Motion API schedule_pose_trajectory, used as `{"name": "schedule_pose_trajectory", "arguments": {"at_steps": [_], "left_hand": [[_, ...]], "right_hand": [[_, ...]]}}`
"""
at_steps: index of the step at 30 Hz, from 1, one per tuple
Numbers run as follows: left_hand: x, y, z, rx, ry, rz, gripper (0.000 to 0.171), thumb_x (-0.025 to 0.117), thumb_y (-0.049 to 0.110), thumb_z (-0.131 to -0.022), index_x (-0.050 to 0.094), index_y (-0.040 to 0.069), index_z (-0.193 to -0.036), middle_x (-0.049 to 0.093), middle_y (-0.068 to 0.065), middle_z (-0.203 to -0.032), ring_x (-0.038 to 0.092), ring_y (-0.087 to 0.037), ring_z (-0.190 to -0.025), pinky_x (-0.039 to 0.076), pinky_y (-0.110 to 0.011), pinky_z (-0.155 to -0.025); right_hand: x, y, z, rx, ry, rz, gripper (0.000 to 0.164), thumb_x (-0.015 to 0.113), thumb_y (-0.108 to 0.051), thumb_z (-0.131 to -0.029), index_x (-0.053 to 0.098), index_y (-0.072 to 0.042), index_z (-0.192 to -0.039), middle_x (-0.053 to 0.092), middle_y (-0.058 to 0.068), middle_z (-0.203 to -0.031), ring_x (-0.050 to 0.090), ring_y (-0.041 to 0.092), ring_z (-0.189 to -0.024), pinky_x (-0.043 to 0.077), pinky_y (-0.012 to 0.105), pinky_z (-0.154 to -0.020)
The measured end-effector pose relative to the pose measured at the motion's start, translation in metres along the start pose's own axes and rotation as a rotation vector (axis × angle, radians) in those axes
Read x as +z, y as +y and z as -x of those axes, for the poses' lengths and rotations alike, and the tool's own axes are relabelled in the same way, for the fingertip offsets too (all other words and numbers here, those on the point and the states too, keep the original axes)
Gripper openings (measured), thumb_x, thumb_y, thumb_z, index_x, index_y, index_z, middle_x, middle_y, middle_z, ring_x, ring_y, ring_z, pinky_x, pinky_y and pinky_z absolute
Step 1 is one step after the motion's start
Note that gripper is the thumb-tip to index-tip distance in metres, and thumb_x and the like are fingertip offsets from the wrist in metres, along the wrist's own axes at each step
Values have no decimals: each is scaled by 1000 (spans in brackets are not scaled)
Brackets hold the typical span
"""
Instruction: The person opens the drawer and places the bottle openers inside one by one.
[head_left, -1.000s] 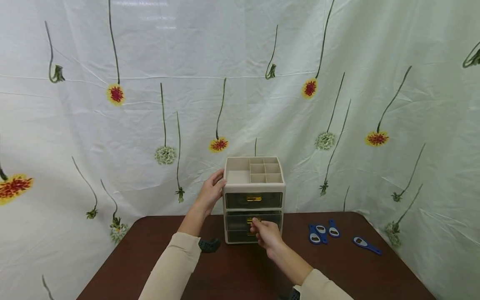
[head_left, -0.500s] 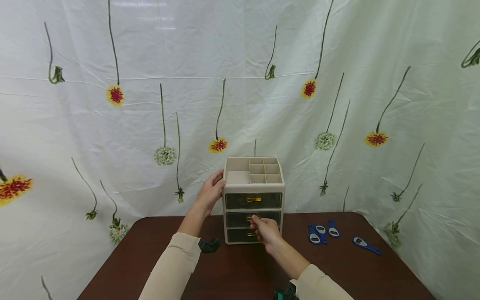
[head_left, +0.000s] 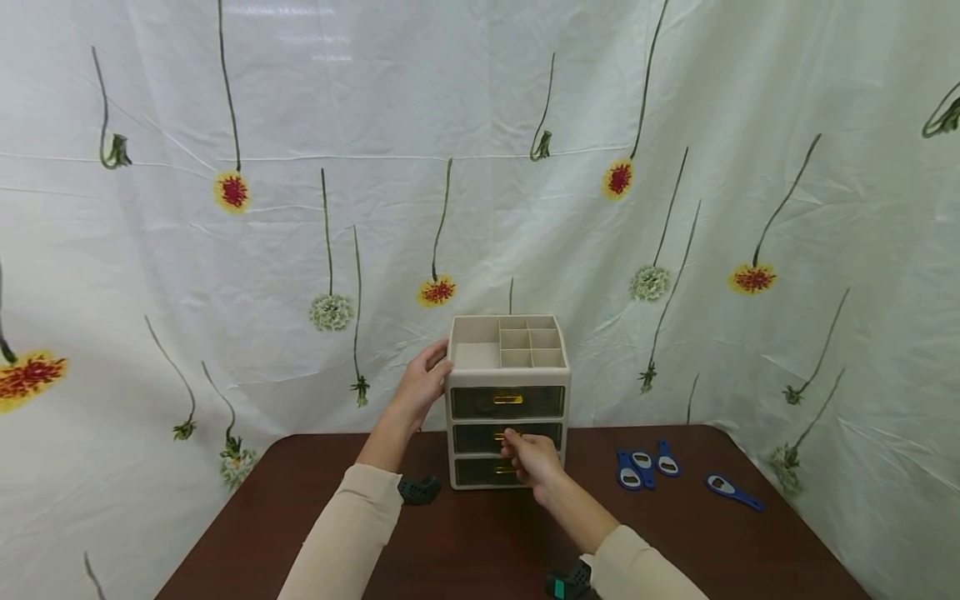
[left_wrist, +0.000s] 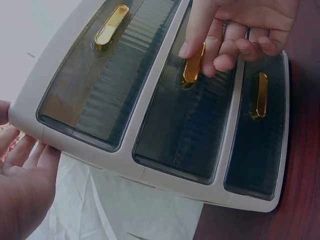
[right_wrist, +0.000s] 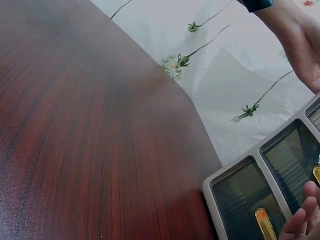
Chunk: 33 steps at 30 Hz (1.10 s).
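A cream drawer organizer [head_left: 508,377] with three dark see-through drawers and gold handles stands at the table's back. My left hand [head_left: 422,385] holds its upper left side; in the left wrist view the fingers [left_wrist: 47,162] lie along the side wall, near the top corner. At the middle drawer, my right hand [head_left: 534,463] pinches the gold handle [left_wrist: 194,67] between thumb and forefinger, the other fingers loosely bent. That drawer [left_wrist: 172,130] sits in line with the frame. Above it is the top drawer [head_left: 476,402]; below, the bottom drawer [right_wrist: 242,197], its handle partly behind my fingers.
Several blue bottle openers [head_left: 628,471] lie on the dark red-brown table [head_left: 300,508] to the right of the organizer, one [head_left: 733,492] apart from the others. The organizer's top has open compartments [head_left: 529,340]. A white flowered curtain [head_left: 390,200] hangs close behind.
The middle drawer stood slightly out a second ago and has gone in level with the frame, my right hand moving forward with its handle. My left hand has stayed in place.
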<state>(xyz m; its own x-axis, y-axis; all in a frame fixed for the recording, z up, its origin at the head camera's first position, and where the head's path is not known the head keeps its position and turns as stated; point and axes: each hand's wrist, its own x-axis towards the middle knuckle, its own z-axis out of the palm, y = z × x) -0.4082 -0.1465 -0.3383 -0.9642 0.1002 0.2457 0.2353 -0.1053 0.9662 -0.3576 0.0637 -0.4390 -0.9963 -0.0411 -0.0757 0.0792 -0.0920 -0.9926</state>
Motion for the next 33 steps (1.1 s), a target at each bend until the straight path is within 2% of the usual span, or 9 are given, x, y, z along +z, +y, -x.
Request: {"name": "schedule_pose_trajectory", "arguments": {"at_steps": [11,19,28,33], "left_hand": [[2,0,2,5,8,25,55,48,5,-109,33,4,-161,31,-16,-164,40,-32,-143,37,-51,-113],[2,0,3,5,7,20,56,46,3,-108,30,3,-162,30,-18,-165,38,-33,-144,37,-53,-113],[3,-1,2,-3,19,6,55,48,6,-109,32,5,-162,33,-15,-164,40,-30,-144,37,-51,-114],[3,0,1,-2,19,20,55,48,6,-109,32,5,-162,32,-15,-164,39,-30,-144,37,-50,-114]], "right_hand": [[-8,12,5,2,-15,21,37,69,-37,-102,73,0,-101,65,-1,-82,48,6,-61,40,20,-55],[-13,33,12,39,-49,26,27,69,-30,-102,69,-3,-100,66,2,-87,50,7,-62,43,21,-58],[-10,48,10,116,-17,-34,37,66,-33,-104,68,4,-107,65,-1,-80,51,3,-57,46,21,-58],[-6,48,4,114,-22,-58,33,64,-28,-105,68,5,-106,64,-3,-77,51,2,-56,45,22,-59]]}}
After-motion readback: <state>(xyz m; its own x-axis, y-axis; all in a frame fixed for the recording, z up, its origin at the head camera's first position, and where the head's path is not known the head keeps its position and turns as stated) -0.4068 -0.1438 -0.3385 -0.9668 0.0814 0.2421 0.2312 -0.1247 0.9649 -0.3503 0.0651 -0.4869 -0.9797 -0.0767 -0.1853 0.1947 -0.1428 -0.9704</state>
